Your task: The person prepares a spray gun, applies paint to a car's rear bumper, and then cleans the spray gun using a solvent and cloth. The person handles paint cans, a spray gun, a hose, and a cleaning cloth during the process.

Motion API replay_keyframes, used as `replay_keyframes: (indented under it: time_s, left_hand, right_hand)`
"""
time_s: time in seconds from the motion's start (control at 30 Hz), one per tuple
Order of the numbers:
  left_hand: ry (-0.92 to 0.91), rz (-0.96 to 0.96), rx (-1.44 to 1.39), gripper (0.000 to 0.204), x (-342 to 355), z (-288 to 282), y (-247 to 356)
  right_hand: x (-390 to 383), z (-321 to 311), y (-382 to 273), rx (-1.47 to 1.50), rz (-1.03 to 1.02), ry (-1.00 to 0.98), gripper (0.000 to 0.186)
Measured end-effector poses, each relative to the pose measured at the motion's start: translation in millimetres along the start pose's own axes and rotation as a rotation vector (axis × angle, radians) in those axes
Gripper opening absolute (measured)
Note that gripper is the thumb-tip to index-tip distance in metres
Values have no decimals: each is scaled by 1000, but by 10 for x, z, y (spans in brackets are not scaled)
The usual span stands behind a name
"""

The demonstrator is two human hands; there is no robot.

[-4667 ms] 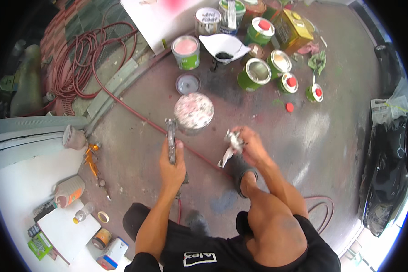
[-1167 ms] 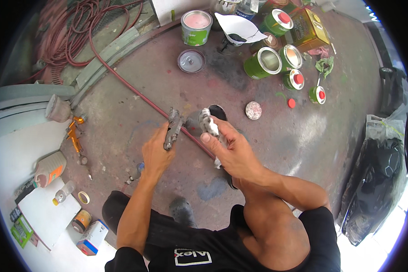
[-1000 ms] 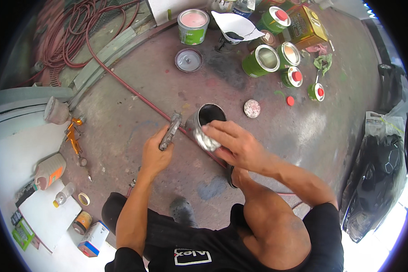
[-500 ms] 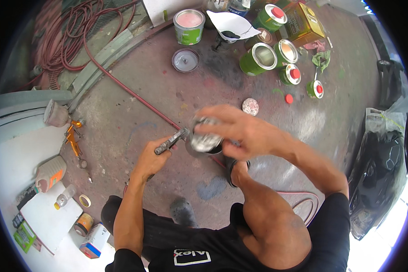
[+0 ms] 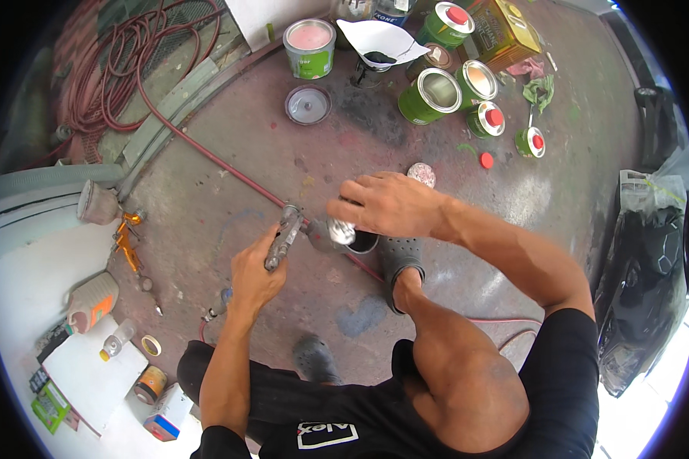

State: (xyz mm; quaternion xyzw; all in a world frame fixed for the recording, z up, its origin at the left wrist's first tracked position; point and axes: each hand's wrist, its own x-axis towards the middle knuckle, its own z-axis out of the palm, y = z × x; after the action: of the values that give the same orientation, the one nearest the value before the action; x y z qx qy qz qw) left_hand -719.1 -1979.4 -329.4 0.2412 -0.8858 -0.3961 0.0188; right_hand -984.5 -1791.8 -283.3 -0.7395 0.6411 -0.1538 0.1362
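Observation:
My left hand [image 5: 259, 269] is closed around the handle of a grey metal spray gun [image 5: 285, 236]. The gun's grey cup [image 5: 325, 237] points to the right, toward my right hand. My right hand [image 5: 394, 203] is over the cup, its fingers curled on a shiny silver, rounded piece [image 5: 342, 232] that looks like a lid. Its far side is hidden under the fingers. Just right of it shows a dark round opening [image 5: 364, 242], partly covered by the hand. Beyond my right hand, a speckled round lid [image 5: 421, 175] lies on the floor.
Green paint cans [image 5: 430, 96] stand at the far side, beside a pink-topped can [image 5: 309, 47] and a white paper funnel [image 5: 381, 44]. A red hose [image 5: 214, 157] crosses the floor. An orange spray gun [image 5: 126, 243] is at the left, a black covered panel [image 5: 644, 287] at the right.
The spray gun has turned more upright in my left hand. The silver piece now sits tilted and shows less of its face. My right hand has shifted slightly, and the view has moved a little.

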Motion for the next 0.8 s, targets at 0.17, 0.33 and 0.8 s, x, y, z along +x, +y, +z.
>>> replay_keyframes:
  time_s: [0.17,0.33,0.8]
  left_hand:
    - [215,93,97,60,39,88,49]
    - [305,98,85,58,67,161,24]
    - [64,48,-84,58,79,142,-106]
  right_hand:
    - [-124,273,-125,297,494,336,30]
    - [-138,49,-538,925,1115,228,27]
    - [-244,-125,-704,3,270,353,31]
